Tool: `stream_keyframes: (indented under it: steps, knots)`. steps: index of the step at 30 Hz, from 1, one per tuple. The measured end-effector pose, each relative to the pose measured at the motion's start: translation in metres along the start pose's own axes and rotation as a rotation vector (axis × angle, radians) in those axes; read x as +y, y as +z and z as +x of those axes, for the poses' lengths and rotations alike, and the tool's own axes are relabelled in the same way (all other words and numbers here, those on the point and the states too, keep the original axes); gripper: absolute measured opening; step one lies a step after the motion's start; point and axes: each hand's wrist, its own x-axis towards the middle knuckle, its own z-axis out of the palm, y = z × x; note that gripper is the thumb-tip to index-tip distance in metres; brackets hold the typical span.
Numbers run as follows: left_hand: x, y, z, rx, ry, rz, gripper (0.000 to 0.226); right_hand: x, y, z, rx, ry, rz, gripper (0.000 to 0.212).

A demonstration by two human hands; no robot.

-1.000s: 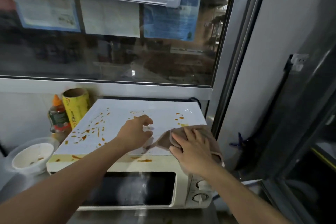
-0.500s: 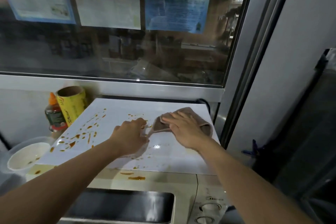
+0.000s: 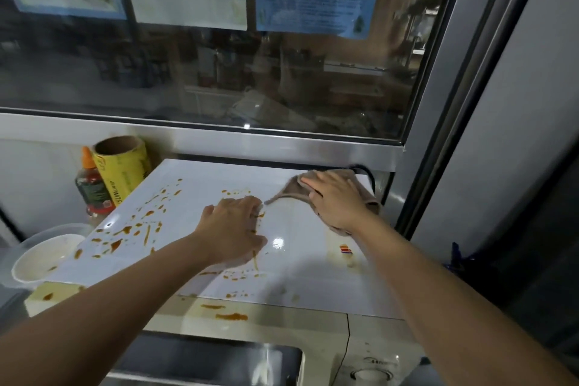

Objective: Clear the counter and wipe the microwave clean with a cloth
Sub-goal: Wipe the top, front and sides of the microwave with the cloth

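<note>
Head view: a cream microwave [image 3: 282, 323] with a glossy white top spattered with orange sauce. Left hand [image 3: 233, 233] rests on it, fingers loosely curled, holding nothing. Farther back, right hand [image 3: 336, 199] presses flat on a brown cloth [image 3: 289, 189] near the rear right corner. Left, a white bowl [image 3: 40, 257] holds sauce traces.

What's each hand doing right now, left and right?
Left hand: open, fingers resting on the stained microwave top, holding nothing.
Right hand: open, pressing flat on the cloth near the back right corner.
</note>
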Motion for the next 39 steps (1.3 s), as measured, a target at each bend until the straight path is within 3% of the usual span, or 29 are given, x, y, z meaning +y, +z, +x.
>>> stream_keyframes:
  steps: [7, 10, 17, 22, 25, 27, 30, 33, 39]
  knots:
    - [-0.008, -0.006, -0.012, 0.045, 0.011, -0.06, 0.071, -0.048, 0.001, -0.06, -0.041, -0.359, 0.173, 0.044]
    - [-0.032, -0.02, -0.025, 0.053, -0.017, -0.055, 0.071, -0.033, -0.005, -0.067, -0.139, -0.316, 0.228, 0.042]
    - [-0.087, -0.036, -0.038, -0.017, -0.094, 0.056, 0.065, -0.066, 0.013, 0.004, 0.041, -0.019, 0.015, 0.041]
    - [-0.101, -0.029, -0.033, 0.062, -0.047, 0.035, 0.062, -0.15, 0.035, 0.006, -0.044, -0.238, 0.076, 0.045]
    - [-0.111, -0.025, -0.031, 0.081, 0.008, 0.048, 0.061, -0.157, 0.035, -0.028, -0.059, -0.387, 0.17, 0.046]
    - [-0.114, -0.023, -0.029, 0.106, 0.007, 0.017, 0.068, -0.139, 0.027, -0.032, -0.09, -0.37, 0.189, 0.044]
    - [-0.115, -0.019, -0.026, 0.117, 0.008, 0.041, 0.078, -0.114, 0.018, -0.004, -0.031, -0.154, 0.117, 0.043]
    - [-0.114, -0.018, -0.024, 0.111, 0.005, 0.014, 0.08, -0.13, 0.022, 0.033, 0.039, -0.05, 0.048, 0.044]
    - [-0.128, -0.04, -0.029, 0.146, -0.028, -0.205, 0.07, -0.184, 0.041, -0.001, -0.004, -0.321, 0.225, 0.04]
